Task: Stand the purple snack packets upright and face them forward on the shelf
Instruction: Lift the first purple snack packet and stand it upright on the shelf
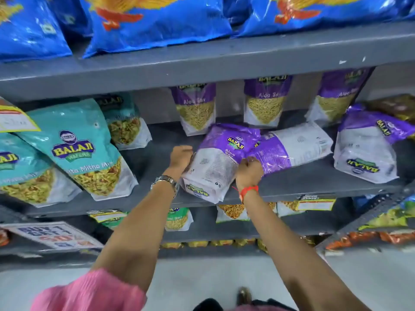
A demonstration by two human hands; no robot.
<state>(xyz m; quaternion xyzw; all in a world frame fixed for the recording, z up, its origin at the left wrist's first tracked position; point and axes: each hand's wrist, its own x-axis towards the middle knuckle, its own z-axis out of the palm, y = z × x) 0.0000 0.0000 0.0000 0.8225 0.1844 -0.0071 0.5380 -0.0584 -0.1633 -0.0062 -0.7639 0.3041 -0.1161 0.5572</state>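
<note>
A purple and white snack packet (215, 162) lies flat on the grey middle shelf (314, 185), back side up, its bottom hanging over the front edge. My left hand (180, 156) grips its left side and my right hand (248, 171) grips its right side. Beside it lies a second purple packet (294, 145), flat with its back up. A third purple packet (368, 151) lies tilted at the right, upside down. Three purple packets stand upright facing forward at the back: one (195, 108), another (264, 102), and one (336, 95) leaning.
Teal snack packets (74, 149) lean at the left of the same shelf. Large blue bags (157, 21) fill the shelf above. Smaller packets and price tags (314, 202) sit on the shelf below. A promotion sign (54, 235) hangs at lower left. Orange and green packets (381, 227) crowd the right rack.
</note>
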